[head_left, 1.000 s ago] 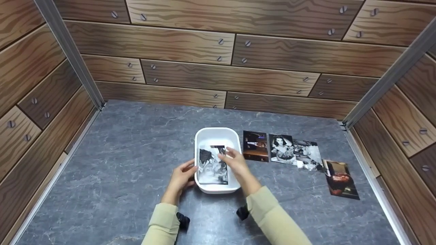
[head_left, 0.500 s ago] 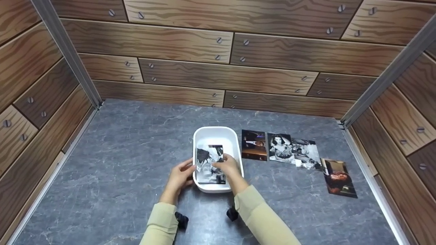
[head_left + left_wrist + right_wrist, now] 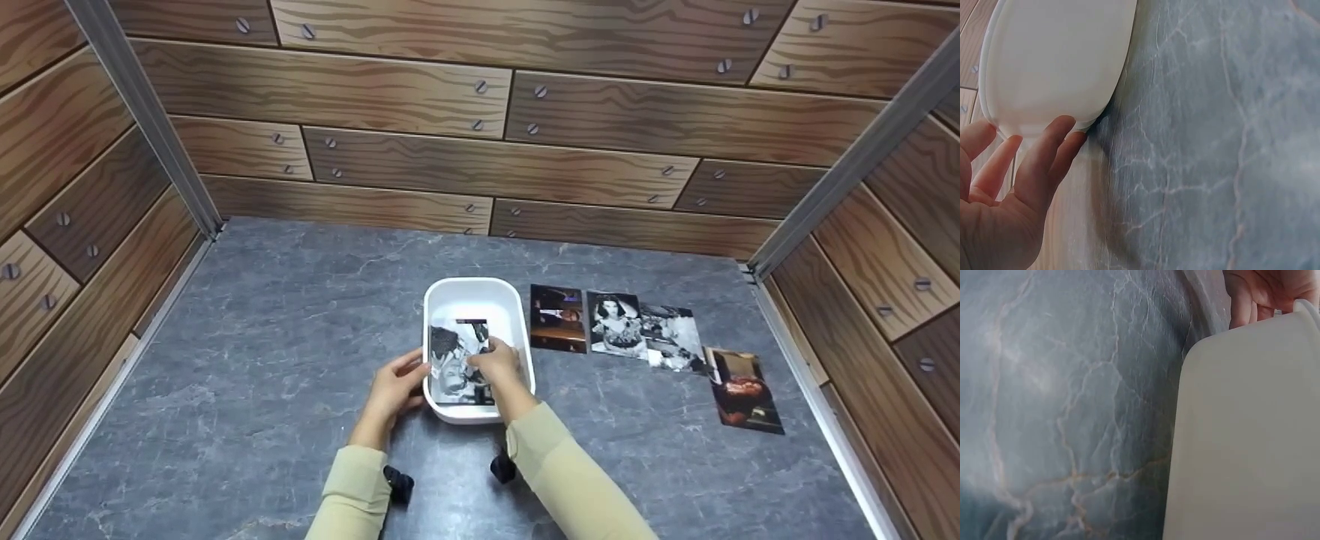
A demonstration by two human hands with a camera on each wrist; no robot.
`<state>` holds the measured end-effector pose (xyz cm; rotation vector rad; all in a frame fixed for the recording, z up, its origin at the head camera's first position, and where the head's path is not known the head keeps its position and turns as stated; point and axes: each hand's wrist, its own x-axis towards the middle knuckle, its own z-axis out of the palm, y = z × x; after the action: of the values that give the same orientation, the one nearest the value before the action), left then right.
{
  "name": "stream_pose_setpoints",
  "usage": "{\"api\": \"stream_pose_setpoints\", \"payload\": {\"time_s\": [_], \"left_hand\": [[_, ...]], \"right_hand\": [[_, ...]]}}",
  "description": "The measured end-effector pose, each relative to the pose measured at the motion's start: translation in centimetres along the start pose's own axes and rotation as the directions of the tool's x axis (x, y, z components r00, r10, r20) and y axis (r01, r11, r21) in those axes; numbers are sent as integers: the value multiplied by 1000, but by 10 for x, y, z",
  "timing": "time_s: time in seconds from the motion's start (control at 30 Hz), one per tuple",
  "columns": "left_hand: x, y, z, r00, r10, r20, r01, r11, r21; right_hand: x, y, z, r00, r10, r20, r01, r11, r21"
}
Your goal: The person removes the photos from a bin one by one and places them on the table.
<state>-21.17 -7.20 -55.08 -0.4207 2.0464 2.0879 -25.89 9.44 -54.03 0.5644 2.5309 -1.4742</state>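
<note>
In the head view a white plastic tub point(image 3: 472, 292) stands on the grey tabletop, with a black-and-white photo point(image 3: 452, 371) lying inside along its left side. My right hand point(image 3: 496, 367) reaches into the tub from the right, thumb over the photo's face and fingers at its right edge, pinching it. At the tub's left side my left hand point(image 3: 395, 382) touches the outer wall with extended fingers, its thumb near the rim. The left wrist view shows these left fingertips point(image 3: 1061, 124) against the tub's outer wall. The right wrist view shows the tub's outside point(image 3: 1252, 427); my right hand is hidden there.
Right of the tub lie a dark colour photo point(image 3: 558, 319), a black-and-white portrait photo point(image 3: 616, 326), another black-and-white photo point(image 3: 673, 337) overlapping it, and a colour photo point(image 3: 746, 390) farther right. Wood-patterned walls point(image 3: 420, 97) enclose the marbled tabletop point(image 3: 300, 300) at the back and sides.
My right hand has moved left and slightly down inside the tub, fingers now at the photo's right edge. The left hand has stayed at the tub's side.
</note>
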Motion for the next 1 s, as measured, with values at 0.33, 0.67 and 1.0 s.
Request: {"api": "stream_pose_setpoints", "payload": {"time_s": [0.33, 0.67, 1.0], "left_hand": [[0, 1, -1, 1000, -2, 24, 3, 999, -35], [0, 0, 0, 1000, -15, 4, 16, 999, -38], [1, -2, -1, 1000, -9, 1, 9, 1000, -20]], "right_hand": [[0, -3, 5, 993, -53, -103, 66, 990, 124], [4, 0, 9, 993, -88, -81, 110, 934, 339], [1, -23, -8, 981, -125, -146, 173, 908, 382]]}}
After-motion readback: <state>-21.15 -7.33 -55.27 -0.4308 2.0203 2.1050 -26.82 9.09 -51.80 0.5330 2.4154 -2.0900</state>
